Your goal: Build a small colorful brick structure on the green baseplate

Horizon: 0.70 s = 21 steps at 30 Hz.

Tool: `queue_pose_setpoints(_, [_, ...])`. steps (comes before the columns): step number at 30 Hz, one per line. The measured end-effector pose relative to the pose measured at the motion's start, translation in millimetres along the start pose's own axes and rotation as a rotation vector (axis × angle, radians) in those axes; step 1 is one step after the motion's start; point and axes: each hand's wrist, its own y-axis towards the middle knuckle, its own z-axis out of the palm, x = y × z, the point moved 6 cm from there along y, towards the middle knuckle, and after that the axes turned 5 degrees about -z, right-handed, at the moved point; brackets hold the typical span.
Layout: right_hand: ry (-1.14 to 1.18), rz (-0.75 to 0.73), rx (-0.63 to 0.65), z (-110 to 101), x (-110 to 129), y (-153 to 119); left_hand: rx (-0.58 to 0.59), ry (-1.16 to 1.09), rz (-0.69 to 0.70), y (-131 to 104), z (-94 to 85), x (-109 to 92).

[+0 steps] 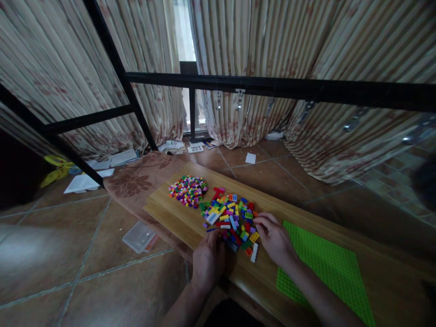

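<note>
A loose heap of colourful toy building bricks (226,211) lies on the wooden board between my hands. At its near left edge my left hand (208,261) is closed, with a thin dark blue brick (213,230) at its fingertips. My right hand (275,238) reaches into the heap's right side, fingers bent together; whatever they pinch is too small to make out. Close by are a yellow brick (254,237) and a white brick (254,252). Under and beside my right forearm lies a green studded baseplate (327,261).
A pile of tiny multicoloured pieces (188,190) sits farther left on the wooden board (163,211). A clear plastic box (139,237) rests on the tiled floor. Black metal bars (272,84) cross in front of the curtains, with papers (173,146) on the floor behind.
</note>
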Motion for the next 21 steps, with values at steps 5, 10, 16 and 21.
queue_pose_setpoints(5, [-0.013, -0.077, 0.012, 16, 13, 57, -0.023, -0.015, 0.031, -6, 1.1, -4])
queue_pose_setpoints(10, [-0.087, -0.150, 0.220, 47, 19, 106, 0.004, 0.010, 0.052, -9, 1.7, -9])
queue_pose_setpoints(16, [-0.044, -0.135, 0.231, 50, 13, 109, 0.029, -0.034, 0.034, -8, 1.8, -6])
queue_pose_setpoints(21, [0.411, 0.089, 0.070, 23, 5, 77, -0.023, -0.212, -0.022, -9, -8.2, -7])
